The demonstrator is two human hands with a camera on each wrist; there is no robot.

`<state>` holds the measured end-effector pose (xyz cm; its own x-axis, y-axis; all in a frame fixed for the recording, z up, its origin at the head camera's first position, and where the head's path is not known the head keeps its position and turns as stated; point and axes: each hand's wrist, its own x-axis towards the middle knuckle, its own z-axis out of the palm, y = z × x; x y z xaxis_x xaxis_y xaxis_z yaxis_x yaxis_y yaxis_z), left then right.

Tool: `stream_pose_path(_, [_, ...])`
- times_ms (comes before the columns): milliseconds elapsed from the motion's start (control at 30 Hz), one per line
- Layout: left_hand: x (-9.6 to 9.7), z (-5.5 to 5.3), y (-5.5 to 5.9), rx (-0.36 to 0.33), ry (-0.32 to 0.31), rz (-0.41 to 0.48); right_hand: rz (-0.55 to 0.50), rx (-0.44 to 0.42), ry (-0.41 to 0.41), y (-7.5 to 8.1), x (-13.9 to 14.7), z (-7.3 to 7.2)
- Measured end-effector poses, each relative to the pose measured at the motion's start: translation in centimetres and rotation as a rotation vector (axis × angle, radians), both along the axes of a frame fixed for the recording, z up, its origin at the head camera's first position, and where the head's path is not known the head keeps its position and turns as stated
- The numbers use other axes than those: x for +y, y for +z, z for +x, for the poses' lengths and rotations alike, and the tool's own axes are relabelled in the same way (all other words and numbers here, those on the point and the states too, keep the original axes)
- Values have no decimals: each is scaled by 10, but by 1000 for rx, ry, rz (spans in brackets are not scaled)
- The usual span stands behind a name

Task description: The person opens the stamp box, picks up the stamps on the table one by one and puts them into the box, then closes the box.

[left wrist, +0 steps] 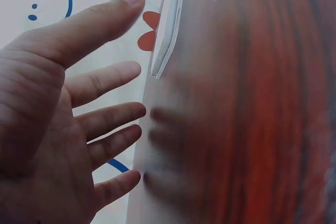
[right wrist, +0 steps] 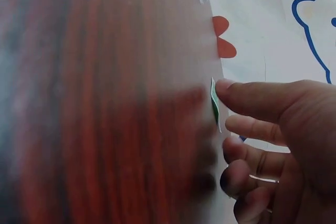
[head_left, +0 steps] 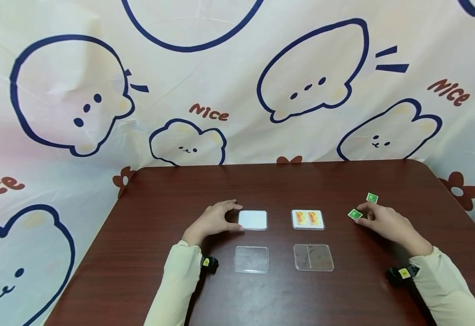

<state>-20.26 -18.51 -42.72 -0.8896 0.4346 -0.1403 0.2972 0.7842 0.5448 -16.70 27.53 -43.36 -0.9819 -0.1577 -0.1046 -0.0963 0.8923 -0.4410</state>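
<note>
My left hand (head_left: 217,219) is at the left side of a flat clear case holding something white (head_left: 252,220). Its fingers and thumb are extended, and a gap shows between thumb and fingers in the left wrist view. On the right, my right hand (head_left: 386,220) pinches a small green card with a white border (head_left: 355,214) between thumb and index finger. In the right wrist view that green card (right wrist: 214,103) looks slightly bent by the thumb. Just behind the hand lies a second green card (head_left: 371,198).
Between the hands sits a flat case with two orange-printed cards (head_left: 308,219). Nearer me lie a clear plastic lid (head_left: 251,260) and a clear piece with a dividing line (head_left: 313,257). The brown table (head_left: 172,190) ends at a printed cloth backdrop (head_left: 245,81).
</note>
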Motion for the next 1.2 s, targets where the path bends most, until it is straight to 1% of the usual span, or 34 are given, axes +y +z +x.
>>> stream_pose_path(133, [-2, 1, 0, -6, -3, 5, -4, -9, -3, -2, -1, -3])
stream_pose_path(333, [-2, -1, -4, 2, 2, -18, 4, -6, -19, -3, -4, -5])
stream_pose_path(600, [0, -1, -7, 20, 9, -62, 17, 5, -31, -4, -8, -5])
stream_pose_path(800, [2, -2, -8, 31, 5, -57, 10, 22, -31, -3, -10, -2])
stream_pose_path(933, [2, -3, -8, 31, 2, -58, -4, 45, -21, -3, -12, -1])
stream_pose_path(1033, [2, -3, -8, 29, 13, -65, -12, 62, -1, -4, -13, -2])
stream_pose_path(1200, [0, -2, -9, 33, 20, -73, -13, 69, 6, -5, -18, -5])
